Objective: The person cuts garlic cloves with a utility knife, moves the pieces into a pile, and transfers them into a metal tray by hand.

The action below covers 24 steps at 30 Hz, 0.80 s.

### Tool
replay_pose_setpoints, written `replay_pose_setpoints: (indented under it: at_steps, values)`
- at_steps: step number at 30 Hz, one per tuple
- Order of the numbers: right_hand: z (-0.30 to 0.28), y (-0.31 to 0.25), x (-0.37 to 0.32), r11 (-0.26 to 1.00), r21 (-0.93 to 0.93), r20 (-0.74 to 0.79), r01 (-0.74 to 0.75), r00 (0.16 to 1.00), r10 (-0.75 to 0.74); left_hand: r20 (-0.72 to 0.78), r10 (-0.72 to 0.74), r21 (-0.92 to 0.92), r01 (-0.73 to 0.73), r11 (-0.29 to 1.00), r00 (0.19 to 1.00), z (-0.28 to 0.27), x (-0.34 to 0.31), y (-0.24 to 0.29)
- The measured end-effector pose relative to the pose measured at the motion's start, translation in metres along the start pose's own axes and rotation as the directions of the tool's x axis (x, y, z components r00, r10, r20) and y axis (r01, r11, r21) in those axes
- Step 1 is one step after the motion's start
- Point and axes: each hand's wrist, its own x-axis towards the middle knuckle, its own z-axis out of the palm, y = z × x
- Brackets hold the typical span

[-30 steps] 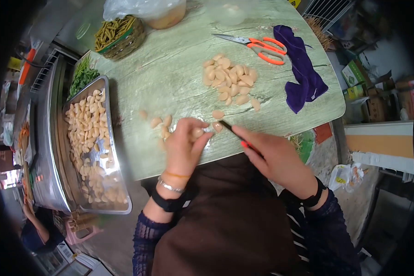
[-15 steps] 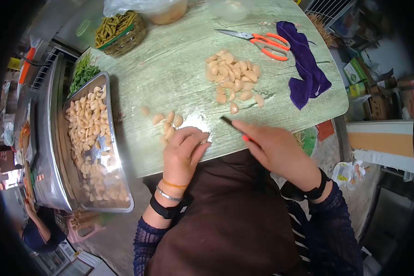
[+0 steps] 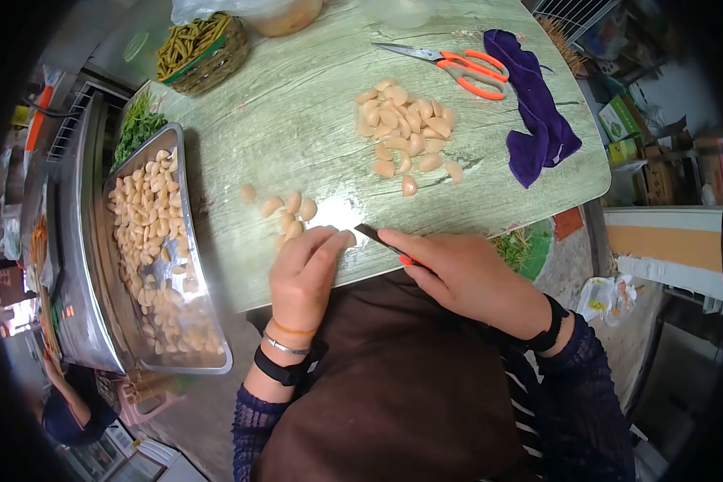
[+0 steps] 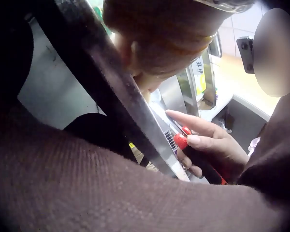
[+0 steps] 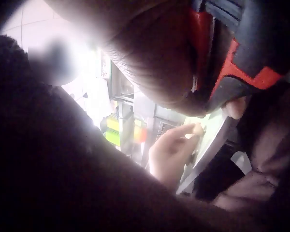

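In the head view my left hand [image 3: 301,277] is low over the table's near edge, pinching a pale garlic clove [image 3: 349,238] against the tabletop with its fingertips. My right hand [image 3: 478,281] grips a small knife [image 3: 371,233] with a dark blade. Its blade tip points at the clove, just to the right of it. The red and black knife handle [image 5: 241,72] shows large in the right wrist view. Several garlic cloves [image 3: 289,210] lie beyond my left fingers, and a larger pile of cut pieces [image 3: 406,120] sits farther back.
A steel tray [image 3: 191,241] of cloves stands at the left. Orange-handled scissors [image 3: 470,72] and a purple cloth [image 3: 538,120] lie at the back right. Behind on the left is a basket of green beans [image 3: 209,60]. The table's near edge [image 3: 361,275] runs by my apron.
A cut piece beside the knife has moved away to the pile's near edge. My left hand has brought another clove down to the table, and the knife has shifted left to it.
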Motion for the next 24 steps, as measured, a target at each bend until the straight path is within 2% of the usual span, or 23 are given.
replay_pose_setpoints:
  at_steps: [7,10,13,24]
  values:
    - [-0.001,-0.005,0.002,1.0,-0.028,0.09,-0.013,0.996,0.016,-0.044,0.003,-0.04,-0.005,0.999,0.999,0.005,-0.004,-0.001]
    - [0.002,-0.006,0.003,1.0,-0.013,0.037,-0.023,0.999,0.023,-0.04,0.02,-0.05,-0.022,0.998,0.999,0.004,-0.005,-0.003]
    - [0.004,-0.009,0.005,1.0,-0.001,-0.054,0.03,0.998,-0.03,-0.048,0.038,-0.035,-0.04,0.999,0.998,0.003,-0.006,-0.003]
    - [0.009,-0.014,0.005,0.999,-0.04,0.029,0.001,1.0,0.0,-0.075,0.055,-0.057,-0.059,0.997,0.996,0.006,-0.007,-0.006]
